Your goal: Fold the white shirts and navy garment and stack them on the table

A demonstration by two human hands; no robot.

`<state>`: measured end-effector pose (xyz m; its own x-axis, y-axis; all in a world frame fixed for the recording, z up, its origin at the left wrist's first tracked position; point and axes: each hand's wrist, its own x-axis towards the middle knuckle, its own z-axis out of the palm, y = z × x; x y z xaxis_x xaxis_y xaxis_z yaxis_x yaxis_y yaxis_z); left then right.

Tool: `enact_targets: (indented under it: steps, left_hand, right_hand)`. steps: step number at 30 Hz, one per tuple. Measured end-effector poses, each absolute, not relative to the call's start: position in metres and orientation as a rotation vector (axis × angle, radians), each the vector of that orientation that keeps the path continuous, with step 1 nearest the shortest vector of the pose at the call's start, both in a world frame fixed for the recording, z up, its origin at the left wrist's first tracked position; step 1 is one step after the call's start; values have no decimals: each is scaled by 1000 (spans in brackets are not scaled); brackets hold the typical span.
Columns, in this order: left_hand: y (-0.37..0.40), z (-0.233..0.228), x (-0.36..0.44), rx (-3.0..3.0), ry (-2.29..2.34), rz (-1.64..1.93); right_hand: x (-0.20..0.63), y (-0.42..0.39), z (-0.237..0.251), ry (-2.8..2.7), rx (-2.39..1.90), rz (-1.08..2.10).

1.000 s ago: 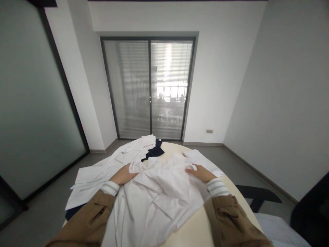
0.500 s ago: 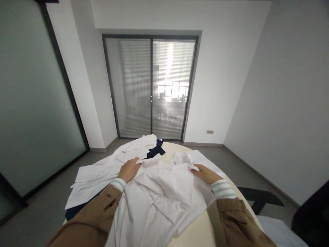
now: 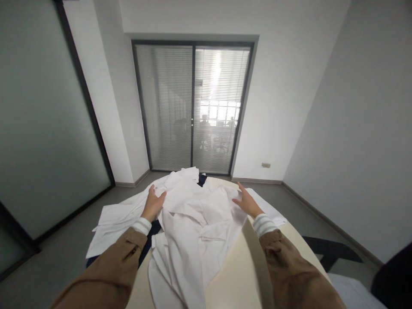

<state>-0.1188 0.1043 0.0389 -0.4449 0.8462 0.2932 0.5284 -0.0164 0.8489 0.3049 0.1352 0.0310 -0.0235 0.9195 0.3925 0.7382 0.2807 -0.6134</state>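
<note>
A rumpled white garment (image 3: 193, 223), like a shirt or coat with what looks like a pocket, is spread on the pale round table (image 3: 234, 274) and runs down toward me. My left hand (image 3: 153, 203) is at its upper left side, thumb and fingers apart. At the upper right side is my right hand (image 3: 248, 201), also open, with its thumb apart from the fingers. Whether either hand touches the cloth I cannot tell. The garment's lower end is cut off by the frame.
Another white garment (image 3: 119, 214) lies at the left, with dark blue cloth (image 3: 149, 242) under it. More white cloth (image 3: 265, 206) lies at the right rim. A dark chair armrest (image 3: 331, 249) stands at the right. Beyond the table is a glazed partition with blinds (image 3: 167, 107).
Both hands have let go of the white garment and opened. Its top part now lies flatter and farther away, overlapping the garment at the left and covering more of the dark blue cloth.
</note>
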Motion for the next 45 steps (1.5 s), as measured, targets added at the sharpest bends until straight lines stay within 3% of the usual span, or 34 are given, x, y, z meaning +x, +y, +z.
enact_targets:
  steps: [4, 9, 14, 21, 25, 29, 35, 41, 45]
  left_hand:
    - [71, 44, -99, 1612, 2124, 1357]
    - [8, 52, -61, 1890, 2124, 930]
    - [-13, 33, -46, 2148, 1986, 717]
    - [17, 12, -74, 1944, 1707, 1132]
    - [32, 9, -103, 1747, 1775, 1422]
    - [41, 2, -122, 1664, 1850, 1489]
    - [14, 24, -97, 2161, 1611, 1672]
    - [-29, 38, -49, 2863, 968, 788]
    - [-36, 24, -30, 2912, 988, 557]
  right_hand:
    - [309, 111, 7, -1787, -1729, 203]
    - [294, 56, -2, -1799, -2109, -13]
    - [270, 18, -8, -2008, -2071, -115]
    - [258, 19, -11, -2056, -1787, 130]
    - [277, 29, -12, -1819, -1678, 63]
    - [299, 41, -13, -1553, -1539, -6]
    - [286, 34, -18, -1736, -1405, -24]
    - [269, 21, -30, -2135, -1438, 6]
    - [271, 21, -32, -2273, -1517, 70]
